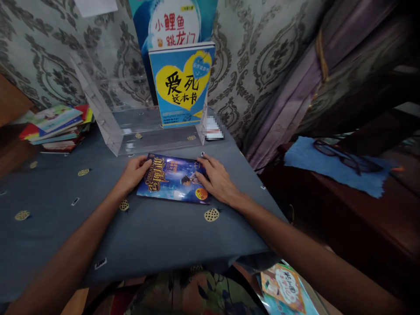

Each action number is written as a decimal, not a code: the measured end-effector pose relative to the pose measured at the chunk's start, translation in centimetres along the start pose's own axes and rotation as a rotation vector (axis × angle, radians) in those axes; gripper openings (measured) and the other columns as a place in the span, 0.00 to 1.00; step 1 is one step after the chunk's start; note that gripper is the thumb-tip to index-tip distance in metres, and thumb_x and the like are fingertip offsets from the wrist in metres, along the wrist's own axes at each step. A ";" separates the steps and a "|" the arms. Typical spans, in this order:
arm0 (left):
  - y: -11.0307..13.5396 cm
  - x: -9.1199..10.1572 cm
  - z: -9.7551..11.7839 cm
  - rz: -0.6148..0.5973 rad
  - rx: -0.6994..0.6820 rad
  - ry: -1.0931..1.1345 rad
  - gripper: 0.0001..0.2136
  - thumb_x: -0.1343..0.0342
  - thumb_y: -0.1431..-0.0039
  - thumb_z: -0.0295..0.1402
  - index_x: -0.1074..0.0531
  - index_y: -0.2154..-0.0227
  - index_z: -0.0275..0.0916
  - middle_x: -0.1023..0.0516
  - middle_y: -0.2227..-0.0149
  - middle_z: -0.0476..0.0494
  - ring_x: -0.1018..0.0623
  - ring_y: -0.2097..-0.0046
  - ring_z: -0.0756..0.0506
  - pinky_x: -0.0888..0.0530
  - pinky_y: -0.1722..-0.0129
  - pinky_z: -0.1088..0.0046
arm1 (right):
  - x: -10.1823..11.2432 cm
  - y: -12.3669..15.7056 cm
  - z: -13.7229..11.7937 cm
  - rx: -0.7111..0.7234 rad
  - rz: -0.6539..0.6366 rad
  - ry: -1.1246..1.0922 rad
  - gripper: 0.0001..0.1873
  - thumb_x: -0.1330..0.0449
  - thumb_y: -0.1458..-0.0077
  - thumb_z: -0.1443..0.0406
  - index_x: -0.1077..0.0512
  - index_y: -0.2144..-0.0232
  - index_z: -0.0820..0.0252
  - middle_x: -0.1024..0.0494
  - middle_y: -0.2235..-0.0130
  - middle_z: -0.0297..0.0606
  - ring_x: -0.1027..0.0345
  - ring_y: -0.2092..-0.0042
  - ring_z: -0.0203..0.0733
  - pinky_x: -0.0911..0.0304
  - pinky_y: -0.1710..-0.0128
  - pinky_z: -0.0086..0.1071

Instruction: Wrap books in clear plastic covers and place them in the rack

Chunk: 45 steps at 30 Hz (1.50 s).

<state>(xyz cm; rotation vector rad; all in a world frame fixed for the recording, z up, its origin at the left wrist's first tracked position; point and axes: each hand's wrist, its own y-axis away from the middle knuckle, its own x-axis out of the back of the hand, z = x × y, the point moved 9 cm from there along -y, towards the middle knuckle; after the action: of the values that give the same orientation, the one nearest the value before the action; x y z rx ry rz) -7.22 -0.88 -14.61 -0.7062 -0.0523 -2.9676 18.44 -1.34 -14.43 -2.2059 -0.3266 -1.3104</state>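
A dark blue and purple paperback book [173, 178] lies turned sideways at the table's middle, its cover facing up. My left hand [137, 171] grips its left end, thumb on the cover and fingers partly hidden at the edge. At the other end, my right hand [215, 178] holds the book with the thumb on the cover and fingers along the far right corner. Just beyond it is a clear acrylic stand [113, 140]. A blue book with a yellow heart [180, 94] stands upright in this stand, and behind that rises a taller teal book [177, 22].
A stack of books [62, 124] sits at the left of the blue-grey tablecloth [157, 236]. On the right, dark glasses [348, 157] rest on a blue cloth [334, 168]. More books [285, 286] lie below the table's front right edge. Patterned curtain [249, 74] hangs behind.
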 end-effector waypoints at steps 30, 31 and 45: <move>5.0 -12.9 9.1 -0.290 -0.792 -0.893 0.23 0.61 0.27 0.42 0.34 0.39 0.36 0.31 0.36 0.36 0.32 0.35 0.39 0.37 0.38 0.49 | 1.6 -1.2 3.6 -0.146 0.061 -0.304 0.20 0.52 0.37 0.73 0.28 0.48 0.62 0.20 0.49 0.45 0.28 0.47 0.47 0.35 0.44 0.45; 4.5 -12.9 9.0 -0.274 -0.781 -0.895 0.22 0.61 0.27 0.42 0.34 0.39 0.36 0.31 0.36 0.36 0.33 0.35 0.39 0.37 0.38 0.49 | 1.7 -1.1 3.5 -0.144 0.057 -0.294 0.20 0.52 0.37 0.73 0.28 0.47 0.62 0.20 0.49 0.46 0.29 0.47 0.47 0.35 0.44 0.46; 4.1 -12.9 8.3 -0.243 -0.770 -0.857 0.21 0.57 0.30 0.32 0.37 0.37 0.35 0.31 0.36 0.33 0.33 0.34 0.38 0.39 0.36 0.48 | 0.2 0.1 -1.8 -0.014 -0.001 0.144 0.29 0.53 0.31 0.52 0.38 0.36 0.64 0.33 0.37 0.57 0.39 0.38 0.59 0.40 0.41 0.54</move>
<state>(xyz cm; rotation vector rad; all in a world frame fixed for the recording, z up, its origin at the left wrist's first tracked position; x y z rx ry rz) 8.36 -3.45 -12.98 -2.1106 1.0340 -2.5555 17.32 -2.49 -13.62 -2.1084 -0.2636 -1.4671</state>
